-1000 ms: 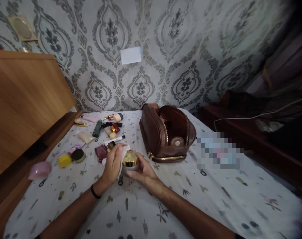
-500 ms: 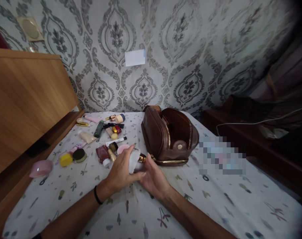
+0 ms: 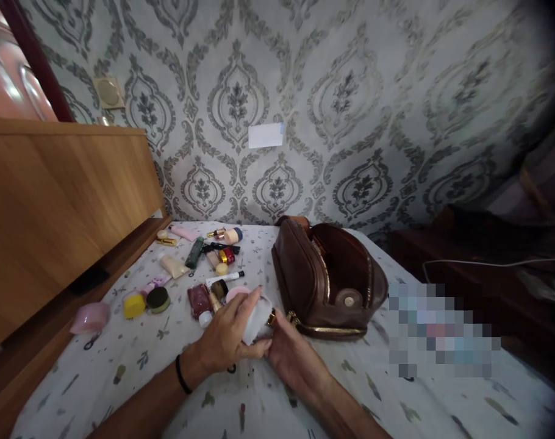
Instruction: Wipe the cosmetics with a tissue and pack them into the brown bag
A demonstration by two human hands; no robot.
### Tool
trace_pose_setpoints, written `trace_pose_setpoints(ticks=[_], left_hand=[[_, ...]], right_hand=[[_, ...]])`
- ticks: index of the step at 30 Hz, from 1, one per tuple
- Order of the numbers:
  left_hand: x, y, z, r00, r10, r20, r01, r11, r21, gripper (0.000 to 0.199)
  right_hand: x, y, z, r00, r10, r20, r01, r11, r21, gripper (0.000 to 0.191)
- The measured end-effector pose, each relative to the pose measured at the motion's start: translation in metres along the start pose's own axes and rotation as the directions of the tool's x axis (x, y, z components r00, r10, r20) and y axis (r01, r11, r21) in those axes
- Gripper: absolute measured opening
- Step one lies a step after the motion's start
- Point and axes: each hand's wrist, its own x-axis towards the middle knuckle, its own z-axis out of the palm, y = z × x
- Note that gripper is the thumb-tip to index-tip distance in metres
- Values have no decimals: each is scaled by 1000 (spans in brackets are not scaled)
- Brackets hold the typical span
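Note:
In front of the bag, my two hands are together. My left hand (image 3: 234, 329) is closed around a white, soft-looking cloth (image 3: 258, 322), its fingers over the top and its thumb below. Close against the cloth is a small gold-coloured item (image 3: 271, 316), gripped by my right hand (image 3: 300, 360) between thumb and fingers. Most of that item is covered, so its kind is hidden. Just to the right stands a brown leather toiletry bag (image 3: 300, 274), unzipped, its flap with a round metal snap folded out. A pink round lid (image 3: 237, 294) lies partly behind my left hand.
Cosmetics lie spread over the patterned sheet (image 3: 135, 378) at left: a dark red pouch (image 3: 199, 301), a green tube (image 3: 194, 253), a yellow jar (image 3: 134, 306) and a pink tub (image 3: 91, 318). A wooden cabinet (image 3: 67, 195) borders the left side. Patterned wallpaper (image 3: 341, 103) rises behind.
The view has tilted up and turned slightly left, so everything sits lower and further right. My hands stay together on the cloth and the gold-coloured item, with only slight finger movement.

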Motion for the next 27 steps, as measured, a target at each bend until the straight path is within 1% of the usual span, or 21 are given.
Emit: trace_pose_setpoints(ticks=[3,5,7,10,13,15,16,18,20,21,24,27], left_hand=[[-1,-1,3,994,84,-72,-76,990,118,81],[-1,0,2,983,137,-121,-109,972,208,74],[2,3,-1,969,187,-163,-134,948,287,61],[7,9,-8,933,284,-221,-190,910,368,40],[11,12,-14,912,339,-231,-231,889,395,30],[12,12,-15,917,345,-201,-247,885,394,28],[11,12,-14,922,345,-178,-255,884,392,30],[10,11,-10,934,334,-125,-264,883,387,48],[8,10,-5,950,300,-83,-248,890,382,66],[8,9,-2,959,273,-69,-228,897,378,67],[6,6,3,979,194,-62,-161,923,348,62],[5,2,4,986,152,-75,-129,958,256,63]], right_hand=[[-1,-3,0,1000,-16,-14,17,999,51,41],[0,-4,-1,1000,-4,-18,6,997,80,39],[1,-4,-1,1000,21,-24,-18,993,117,36],[2,-1,-3,997,60,-42,-51,981,187,35],[4,1,-6,993,94,-65,-78,974,210,40],[4,2,-6,993,101,-67,-86,975,204,40],[4,2,-6,993,100,-64,-86,976,199,40],[4,1,-6,994,90,-58,-78,980,183,43],[4,0,-5,996,74,-55,-65,986,155,45],[3,0,-5,996,70,-54,-62,989,135,45],[2,1,-5,996,77,-53,-73,995,71,43],[2,3,-5,996,78,-37,-77,997,20,45]])
